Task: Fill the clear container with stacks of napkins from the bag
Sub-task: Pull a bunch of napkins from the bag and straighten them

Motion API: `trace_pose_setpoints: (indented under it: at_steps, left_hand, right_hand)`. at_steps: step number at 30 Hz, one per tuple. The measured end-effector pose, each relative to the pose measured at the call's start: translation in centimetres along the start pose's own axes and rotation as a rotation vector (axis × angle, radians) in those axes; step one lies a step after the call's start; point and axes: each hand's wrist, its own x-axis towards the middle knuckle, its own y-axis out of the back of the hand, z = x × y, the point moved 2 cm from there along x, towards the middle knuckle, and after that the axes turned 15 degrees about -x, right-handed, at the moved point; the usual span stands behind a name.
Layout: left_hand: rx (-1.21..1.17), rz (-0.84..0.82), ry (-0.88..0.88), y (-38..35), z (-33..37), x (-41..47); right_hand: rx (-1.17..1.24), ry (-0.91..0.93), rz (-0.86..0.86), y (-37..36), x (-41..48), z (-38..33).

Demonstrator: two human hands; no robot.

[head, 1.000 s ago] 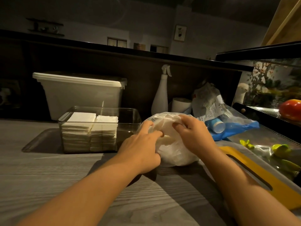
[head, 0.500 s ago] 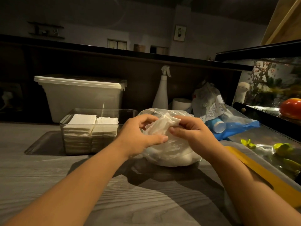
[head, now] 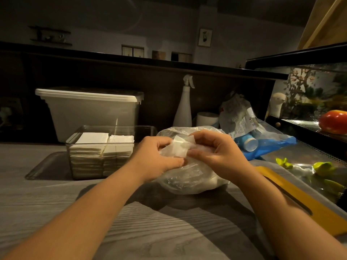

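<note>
My left hand and right hand both pinch the gathered top of the bag at frame centre. The container, left of it, holds two napkin stacks.

Grey wood-grain surface, dimly lit. A dark flat tray lies at left-centre, and the clear container stands on it. A white lidded bin stands just behind the container. The clear bag rests on the surface at centre, right of the container. Behind it, against the back panel, stand a white spray bottle and a paper roll. A blue-and-clear bag lies to the right. A yellow board lies at the right edge.
</note>
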Motion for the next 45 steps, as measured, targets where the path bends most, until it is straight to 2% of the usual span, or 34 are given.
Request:
trace_pose_setpoints:
  at_steps: [3, 6, 8, 12, 14, 16, 18, 21, 27, 29, 33, 37, 42, 45]
  left_hand:
    - [0.037, 0.119, -0.011, 0.2, -0.1, 0.1]
    - [-0.066, 0.262, -0.049, 1.2, 0.4, 0.2]
    - [-0.193, 0.307, -0.007, 1.5, 0.5, 0.2]
    - [-0.425, 0.293, 0.162, 1.1, 0.3, 0.1]
    - [-0.518, 0.3, 0.218, 1.1, 0.4, 0.1]
    - [-0.568, 0.298, 0.243, 1.1, 0.5, 0.1]
    - [-0.542, 0.278, 0.238, 1.1, 0.6, 0.0]
    - [-0.505, 0.271, 0.226, 1.0, 0.6, 0.0]
    - [-0.47, 0.286, 0.202, 1.0, 0.6, 0.0]
    - [-0.451, 0.275, 0.194, 0.9, 0.5, 0.0]
    - [-0.46, 0.22, 0.232, 0.4, 0.5, 0.0]
    - [-0.574, 0.171, 0.321, 0.1, 0.2, -0.2]
    - [-0.569, 0.208, 0.3, 0.0, -0.1, -0.2]
    - [-0.566, 0.229, 0.278, 0.2, 0.0, -0.1]
  right_hand:
    - [0.021, -0.213, 0.028, 0.3, 0.0, 0.8]
    - [-0.315, -0.324, -0.078, 0.8, 0.1, 2.1]
    - [-0.484, -0.321, -0.177, 0.7, 0.0, 2.2]
    - [-0.489, -0.263, -0.245, 0.8, 0.0, 1.5]
    - [-0.505, -0.211, -0.332, 0.7, -0.2, 1.5]
    - [-0.553, -0.189, -0.454, 0.2, -0.3, 1.8]
    - [-0.564, -0.196, -0.491, -0.3, -0.4, 2.1]
    - [-0.366, -0.215, -0.339, -0.4, -0.3, 1.6]
    - [0.364, -0.376, -0.173, -0.5, 0.0, 1.3]
    - [0.508, -0.462, -0.071, -0.5, 0.1, 1.5]
    - [0.469, -0.474, 0.004, -0.5, 0.2, 1.5]
    - [0.395, -0.496, 0.042, -0.7, 0.2, 1.3]
    - [0.357, -0.612, 0.139, -0.4, 0.2, 1.5]
    - [0.364, -0.619, 0.189, 0.0, 0.2, 1.6]
